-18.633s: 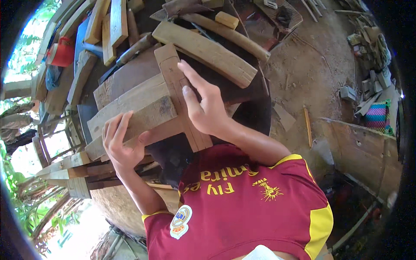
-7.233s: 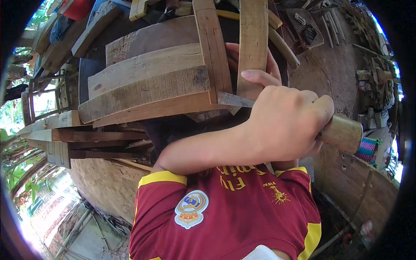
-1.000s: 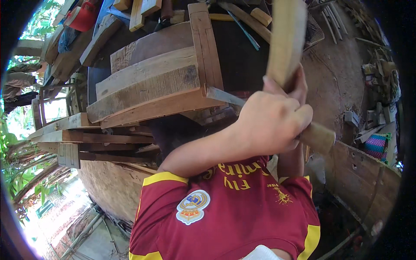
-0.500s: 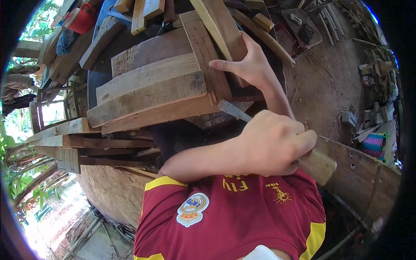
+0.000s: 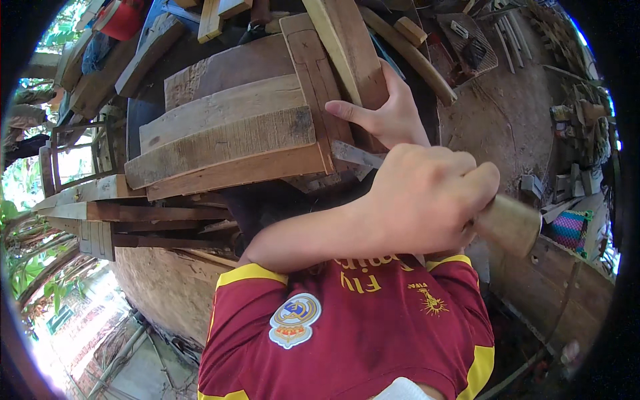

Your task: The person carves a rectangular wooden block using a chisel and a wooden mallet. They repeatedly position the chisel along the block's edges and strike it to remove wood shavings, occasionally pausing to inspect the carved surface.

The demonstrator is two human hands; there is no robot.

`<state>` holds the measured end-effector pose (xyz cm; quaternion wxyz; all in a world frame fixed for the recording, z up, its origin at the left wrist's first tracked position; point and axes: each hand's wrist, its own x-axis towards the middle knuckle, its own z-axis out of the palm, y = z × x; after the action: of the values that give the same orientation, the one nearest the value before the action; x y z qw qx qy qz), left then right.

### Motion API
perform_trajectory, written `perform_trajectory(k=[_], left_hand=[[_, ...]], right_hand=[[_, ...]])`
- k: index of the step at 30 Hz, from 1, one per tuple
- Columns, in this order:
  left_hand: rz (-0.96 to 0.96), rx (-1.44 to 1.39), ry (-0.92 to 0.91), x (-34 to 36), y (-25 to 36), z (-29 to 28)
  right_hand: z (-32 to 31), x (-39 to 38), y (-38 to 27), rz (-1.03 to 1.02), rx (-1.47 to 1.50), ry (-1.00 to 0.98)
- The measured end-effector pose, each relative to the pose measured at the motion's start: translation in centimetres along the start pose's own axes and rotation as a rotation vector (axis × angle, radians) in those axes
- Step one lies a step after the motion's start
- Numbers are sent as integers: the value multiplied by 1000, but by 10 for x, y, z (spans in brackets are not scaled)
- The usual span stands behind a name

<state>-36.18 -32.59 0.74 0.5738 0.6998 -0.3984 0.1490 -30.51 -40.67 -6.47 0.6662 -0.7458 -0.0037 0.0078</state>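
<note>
My left hand (image 5: 430,197) is closed round the cylindrical handle (image 5: 508,227) of a chisel, its forearm crossing my chest. The metal blade (image 5: 355,158) reaches leftward to the lower end of an upright, pencil-marked wooden piece (image 5: 307,80). This piece lies across the right ends of stacked boards (image 5: 220,147). Beyond the chisel, my right hand (image 5: 383,110) grips a long pale wooden batten (image 5: 340,47) from the right, thumb out to the left, beside the marked piece. Part of that hand is hidden behind the batten and my left hand.
Loose timber (image 5: 150,53) fills the back and left of the work surface, with a red container (image 5: 117,20) and blue plastic (image 5: 97,53). More planks (image 5: 160,217) jut out at left. Right of me are a dirt floor (image 5: 493,127), scrap wood, a woven item (image 5: 567,230) and a panel (image 5: 553,287).
The batten, raised and blurred a second ago, is lower and leans left beside the marked piece, my right hand with it. Since half a second ago the chisel and left hand have shifted slightly right and up.
</note>
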Motion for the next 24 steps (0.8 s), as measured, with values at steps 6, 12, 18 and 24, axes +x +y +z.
perform_trajectory(k=[6, 12, 18, 24], left_hand=[[-62, 30, 30, 6, -6, 3], [-67, 77, 35, 10, -12, 1], [-64, 66, 85, 13, -16, 2], [-113, 67, 128, 16, -19, 2]], right_hand=[[0, 1, 0, 33, -8, -6], [-1, 2, 1, 42, -54, -3], [-2, 2, -3, 58, -41, -23], [2, 0, -5, 58, -105, 34]])
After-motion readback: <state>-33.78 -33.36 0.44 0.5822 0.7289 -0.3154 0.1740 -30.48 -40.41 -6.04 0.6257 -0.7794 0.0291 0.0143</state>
